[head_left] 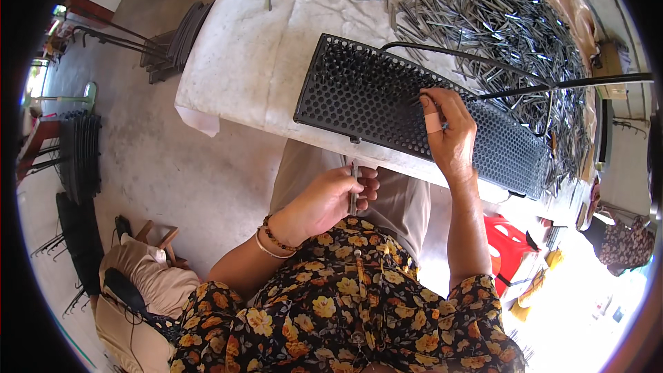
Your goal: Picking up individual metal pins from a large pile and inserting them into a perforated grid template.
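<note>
A long black perforated metal rack (366, 107) lies slantwise along the near edge of the table, its rows of round holes facing up. Dark slender pieces (352, 61) stand upright in many holes along its far left part. My right hand (452, 131) is over the middle of the rack, thumb and fingers pinched together at the holes; a pale bandage wraps a digit. What that pinch holds, if anything, is hidden. Below the table edge, in front of my lap, my left hand (335, 197) is closed around a few thin grey metal strips (354, 186) held upright.
A big heap of thin metal strips (511, 34) covers the table's far right on a white cloth (242, 62). The rack's black rod handle (594, 83) reaches right. Similar dark racks (79, 155) stand at the left. Something red (507, 249) is at the lower right.
</note>
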A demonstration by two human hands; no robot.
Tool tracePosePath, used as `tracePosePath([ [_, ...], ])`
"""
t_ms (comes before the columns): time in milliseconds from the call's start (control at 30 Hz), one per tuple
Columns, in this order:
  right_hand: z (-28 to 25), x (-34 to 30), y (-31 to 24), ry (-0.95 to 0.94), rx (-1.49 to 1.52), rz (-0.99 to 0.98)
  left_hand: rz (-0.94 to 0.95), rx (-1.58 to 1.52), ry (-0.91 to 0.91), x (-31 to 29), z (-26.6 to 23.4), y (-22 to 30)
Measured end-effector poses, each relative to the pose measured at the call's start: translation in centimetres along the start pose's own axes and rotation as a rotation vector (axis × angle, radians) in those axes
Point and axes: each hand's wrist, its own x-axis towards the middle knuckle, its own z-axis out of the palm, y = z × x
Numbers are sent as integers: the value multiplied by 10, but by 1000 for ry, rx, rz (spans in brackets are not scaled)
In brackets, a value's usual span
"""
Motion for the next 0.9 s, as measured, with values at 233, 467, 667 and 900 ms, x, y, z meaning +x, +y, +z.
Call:
tracePosePath([
  [233, 8, -6, 0, 41, -117, -49, 5, 36, -12, -8, 3, 6],
  [467, 9, -8, -6, 11, -25, 46, 55, 170, -5, -5, -1, 10],
  [667, 11, -6, -7, 9, -3, 54, 139, 160, -67, -4, 1, 10],
  [900, 8, -9, -36, -1, 67, 21, 172, 137, -128, -5, 1, 18],
])
